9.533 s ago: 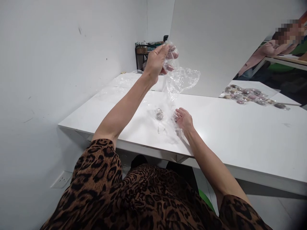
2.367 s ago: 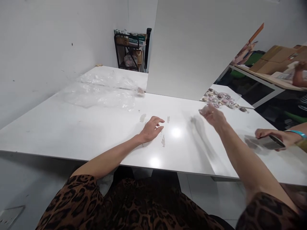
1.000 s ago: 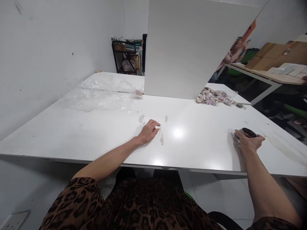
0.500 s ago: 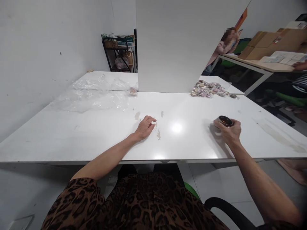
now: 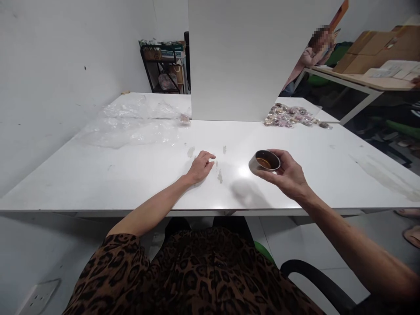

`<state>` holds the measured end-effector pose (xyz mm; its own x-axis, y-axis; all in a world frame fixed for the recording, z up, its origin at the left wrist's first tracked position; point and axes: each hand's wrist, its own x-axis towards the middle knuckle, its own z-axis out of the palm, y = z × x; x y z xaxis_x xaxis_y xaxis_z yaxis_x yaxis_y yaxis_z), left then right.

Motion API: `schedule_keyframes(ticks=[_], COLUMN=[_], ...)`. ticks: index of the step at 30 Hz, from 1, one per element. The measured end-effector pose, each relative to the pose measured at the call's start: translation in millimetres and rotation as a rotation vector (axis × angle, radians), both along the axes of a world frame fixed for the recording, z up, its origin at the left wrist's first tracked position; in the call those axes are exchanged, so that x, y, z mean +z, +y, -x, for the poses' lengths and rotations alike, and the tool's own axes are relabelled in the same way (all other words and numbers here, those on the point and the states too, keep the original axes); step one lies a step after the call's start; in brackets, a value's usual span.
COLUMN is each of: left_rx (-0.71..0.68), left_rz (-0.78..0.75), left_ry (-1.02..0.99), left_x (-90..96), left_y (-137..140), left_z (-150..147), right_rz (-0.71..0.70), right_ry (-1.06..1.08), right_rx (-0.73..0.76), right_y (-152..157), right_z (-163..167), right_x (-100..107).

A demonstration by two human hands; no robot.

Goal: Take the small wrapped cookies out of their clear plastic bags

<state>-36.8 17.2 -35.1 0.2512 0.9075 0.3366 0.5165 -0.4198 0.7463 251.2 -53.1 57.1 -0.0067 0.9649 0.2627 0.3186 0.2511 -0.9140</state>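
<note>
My right hand (image 5: 290, 177) grips a small metal cup (image 5: 253, 166) from its right side, thumb in front and fingers behind. Its rim tilts slightly toward me, and brown liquid shows at the bottom. The cup is above the table, casting a shadow below it. My left hand (image 5: 201, 167) rests on the white table (image 5: 147, 183), fingers loosely curled with a gap between thumb and index finger, and nothing is visible in it. Grey worn patches (image 5: 219, 176) mark the tabletop just beside that hand.
Crumpled clear plastic (image 5: 131, 127) lies at the table's left rear. Several small wrapped items (image 5: 292, 116) are heaped at the right rear. A white panel (image 5: 229, 61) stands across the back middle. Beyond, a person (image 5: 315, 57) sits by a table with cardboard boxes (image 5: 364, 52).
My right hand has carried the metal cup leftward toward the middle, and it is now clear of the table. My left hand stays about where it was.
</note>
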Motion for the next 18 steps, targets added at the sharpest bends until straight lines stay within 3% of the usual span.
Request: schedule_keyframes(ticks=[9, 15, 18], left_rx=[0.021, 0.023, 0.021], left_rz=[-0.051, -0.085, -0.088], left_ry=[0.012, 0.044, 0.039], left_x=[-3.7, -1.5, 0.0], left_y=[1.9, 4.2, 3.9], left_z=[0.1, 1.3, 1.3], right_rz=[-0.101, -0.134, -0.142], right_ry=[-0.097, -0.193, -0.195], right_rx=[0.441, 0.625, 0.684], right_y=[-64.1, -101.3, -115.2], right_z=[44.0, 51.5, 54.7], right_x=[62.1, 101.8, 107.9])
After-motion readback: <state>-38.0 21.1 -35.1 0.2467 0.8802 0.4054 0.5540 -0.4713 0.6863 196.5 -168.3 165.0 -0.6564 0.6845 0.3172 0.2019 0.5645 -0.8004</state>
